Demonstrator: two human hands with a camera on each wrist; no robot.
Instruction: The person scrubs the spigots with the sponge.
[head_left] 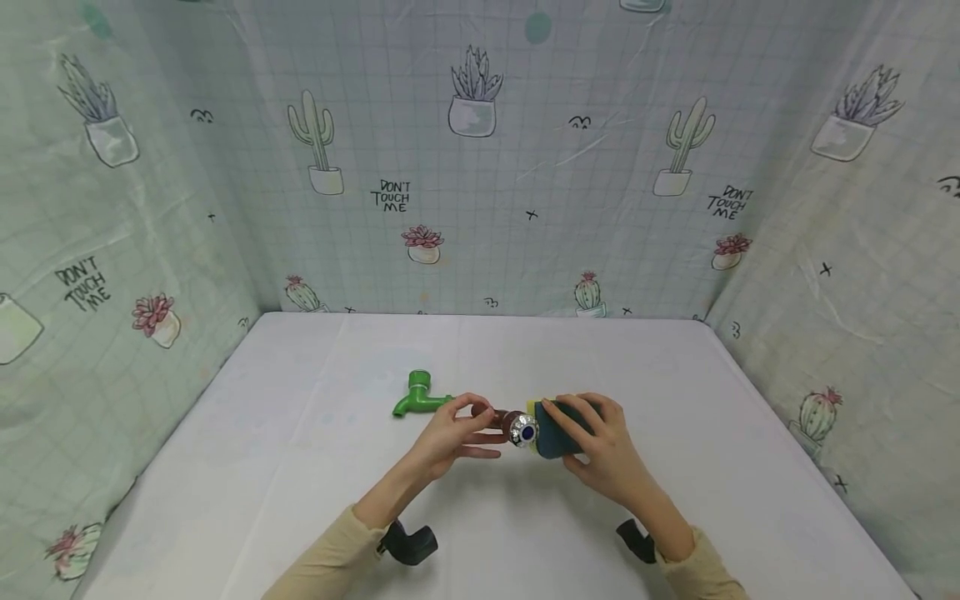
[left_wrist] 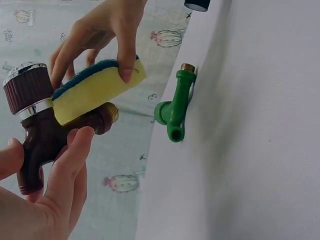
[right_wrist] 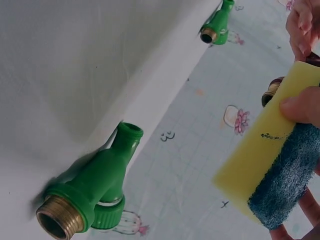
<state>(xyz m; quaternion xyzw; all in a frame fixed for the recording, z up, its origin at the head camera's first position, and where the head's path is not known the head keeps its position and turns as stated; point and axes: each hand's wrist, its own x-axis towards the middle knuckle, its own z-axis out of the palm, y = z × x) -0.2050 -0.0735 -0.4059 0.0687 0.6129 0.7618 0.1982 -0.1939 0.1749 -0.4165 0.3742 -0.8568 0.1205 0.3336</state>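
My left hand (head_left: 442,440) holds a dark brown tap (left_wrist: 41,134) by its spout, with thumb and fingers around it. The tap has a ribbed, chrome-topped knob (left_wrist: 30,90) and a brass-threaded end (left_wrist: 115,113). My right hand (head_left: 611,458) grips a sponge (right_wrist: 260,155), thumb on its yellow side and fingers over the dark blue scouring side. In the left wrist view, the sponge's yellow face lies against the tap, between knob and threaded end. Both are held above the white table (head_left: 300,467).
A green tap (head_left: 418,398) lies on the table beyond my left hand. The right wrist view shows a second green tap (right_wrist: 95,185) with a brass thread, hidden in the head view. Cloth walls with printed cacti (head_left: 472,100) stand at the back and both sides.
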